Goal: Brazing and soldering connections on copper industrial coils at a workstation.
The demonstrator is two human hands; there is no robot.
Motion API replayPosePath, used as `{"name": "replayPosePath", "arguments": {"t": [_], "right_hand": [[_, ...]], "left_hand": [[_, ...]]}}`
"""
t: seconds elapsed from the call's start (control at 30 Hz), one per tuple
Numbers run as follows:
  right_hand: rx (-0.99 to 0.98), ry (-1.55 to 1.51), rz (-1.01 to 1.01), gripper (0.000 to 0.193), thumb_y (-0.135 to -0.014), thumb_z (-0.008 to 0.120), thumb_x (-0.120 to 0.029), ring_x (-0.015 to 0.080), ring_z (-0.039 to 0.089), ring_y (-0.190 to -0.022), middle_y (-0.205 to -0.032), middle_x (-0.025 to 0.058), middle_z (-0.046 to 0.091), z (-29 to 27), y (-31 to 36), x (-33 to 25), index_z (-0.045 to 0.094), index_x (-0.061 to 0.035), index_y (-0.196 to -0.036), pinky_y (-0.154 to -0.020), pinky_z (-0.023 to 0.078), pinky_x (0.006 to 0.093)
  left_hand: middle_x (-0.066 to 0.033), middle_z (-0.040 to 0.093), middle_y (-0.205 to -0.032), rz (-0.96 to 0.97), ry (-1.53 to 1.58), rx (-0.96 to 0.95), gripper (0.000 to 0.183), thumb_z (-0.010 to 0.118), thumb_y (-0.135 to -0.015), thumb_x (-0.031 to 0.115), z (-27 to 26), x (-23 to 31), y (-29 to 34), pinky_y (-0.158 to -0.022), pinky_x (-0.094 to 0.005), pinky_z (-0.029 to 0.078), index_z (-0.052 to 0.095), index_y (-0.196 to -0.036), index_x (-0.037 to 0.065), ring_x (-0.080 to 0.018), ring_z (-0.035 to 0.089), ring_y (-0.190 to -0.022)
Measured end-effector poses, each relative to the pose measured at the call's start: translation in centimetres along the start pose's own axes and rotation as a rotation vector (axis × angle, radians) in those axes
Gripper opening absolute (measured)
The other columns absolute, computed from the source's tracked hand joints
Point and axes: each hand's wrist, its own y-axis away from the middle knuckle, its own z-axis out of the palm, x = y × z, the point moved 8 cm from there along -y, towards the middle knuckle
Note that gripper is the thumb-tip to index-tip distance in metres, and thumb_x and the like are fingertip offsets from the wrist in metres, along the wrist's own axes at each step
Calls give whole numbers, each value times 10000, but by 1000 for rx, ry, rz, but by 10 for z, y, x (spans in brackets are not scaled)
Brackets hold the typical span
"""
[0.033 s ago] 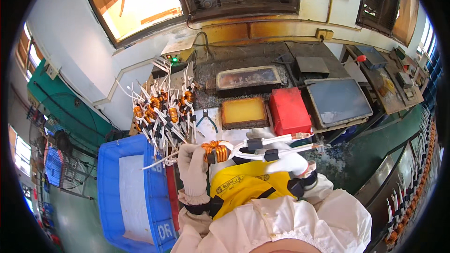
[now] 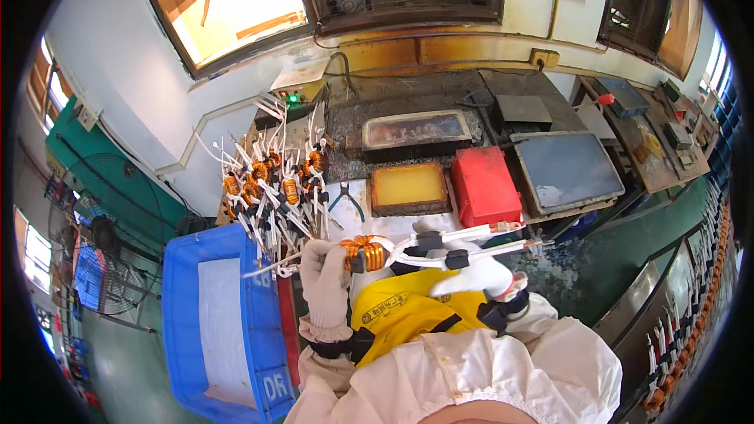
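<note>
A toroidal coil (image 2: 364,254) with copper windings and white-sleeved leads lies crosswise in front of me. My left hand (image 2: 325,281), in a beige glove, has its fingers bent round the coil's left side, where a thin white lead sticks out. My right hand (image 2: 481,273), in a white glove, grips the two thick leads (image 2: 495,249) with black bands; their bare ends point right. Some of its fingers are hidden behind the leads. Beyond my left hand, several similar coils (image 2: 271,180) are heaped on the bench beside a pair of pliers (image 2: 345,201).
A blue crate (image 2: 179,322) stands at left by the bench. On the bench are a tray with yellow contents (image 2: 408,188), a dark-rimmed rectangular pot (image 2: 416,130), a red box (image 2: 485,187) and a tray with a grey surface (image 2: 565,169). More coils (image 2: 675,353) hang at right.
The coil has turned slightly and shifted a little to the right, and its thin left lead has swung. Fingers of my right hand have spread a bit leftward below the leads.
</note>
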Motion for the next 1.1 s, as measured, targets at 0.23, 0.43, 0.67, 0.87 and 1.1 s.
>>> {"name": "replayPosePath", "arguments": {"t": [0.23, 0.43, 0.67, 0.87, 1.1], "right_hand": [[4, -478, 269, 497, -764, 690, -43, 202, 516, -1050, -1133, 138, 513, 12, -19, 108, 454, 3, -1199, -900, 420, 288], [164, 488, -257, 460, -718, 717, -12, 169, 558, -899, -1037, 109, 536, 23, 0, 19, 428, -10, -1076, -794, 462, 280], [517, 29, 75, 403, -714, 680, -77, 148, 592, -847, -989, 71, 606, -14, 23, 48, 524, -29, -1082, -765, 487, 264], [363, -236, 33, 486, -775, 636, -192, 174, 600, -880, -1025, 89, 595, -27, 31, 67, 466, -18, -1195, -786, 480, 300], [467, -180, 30, 426, -786, 607, -148, 160, 575, -857, -1025, 78, 589, -25, 37, 49, 510, 3, -1172, -760, 467, 288]], "left_hand": [[35, 484, -644, -151, -197, -337, 96, 588, -849, 93, 42, -30, 6, -482, -179, 331, 503, -821, 58, -19, 422, -545], [-12, 536, -792, -42, -176, -531, 121, 567, -860, 62, 66, -33, 9, -601, -185, 413, 500, -950, 16, -40, 502, -707], [-65, 584, -929, 99, -175, -597, 251, 527, -869, 23, 58, -7, 17, -733, -235, 467, 502, -1117, -1, -104, 560, -819], [-58, 584, -957, 258, -75, 101, 203, 517, -887, 63, -22, 9, -8, -817, -232, 426, 535, -1082, 12, -101, 539, -898], [-33, 579, -939, -82, 77, -110, 252, 513, -895, 157, -6, -33, -8, -746, -217, 417, 558, -1107, 29, -84, 516, -823]]}}
